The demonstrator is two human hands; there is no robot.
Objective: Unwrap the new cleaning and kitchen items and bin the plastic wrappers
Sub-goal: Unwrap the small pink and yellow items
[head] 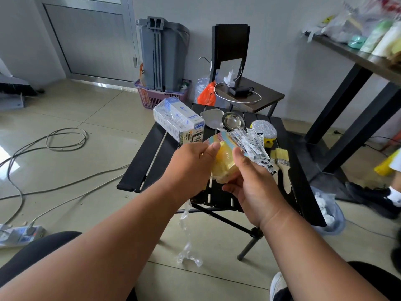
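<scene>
Both hands hold a yellow sponge pack [224, 164] in clear plastic above the small black slatted table [141, 170]. My left hand [191, 170] pinches its upper left side; my right hand [249, 181] cups it from below and the right. A strip of clear plastic wrapper [186, 235] hangs down from under my left hand toward the floor. On the table lie a wrapped white and blue box pack [178, 122], a wrapped metal ladle [233, 122], a flat metal scoop [211, 119], a silver and yellow scrubber [263, 130] and two paint brushes [282, 159].
A bin lined with a plastic bag [329, 211] stands on the floor right of the table. A chair [243, 92] with a charger and an orange bag [207, 94] stands behind. Cables [65, 140] and a power strip [19, 234] lie left. Another person's shoe [373, 198] is at right.
</scene>
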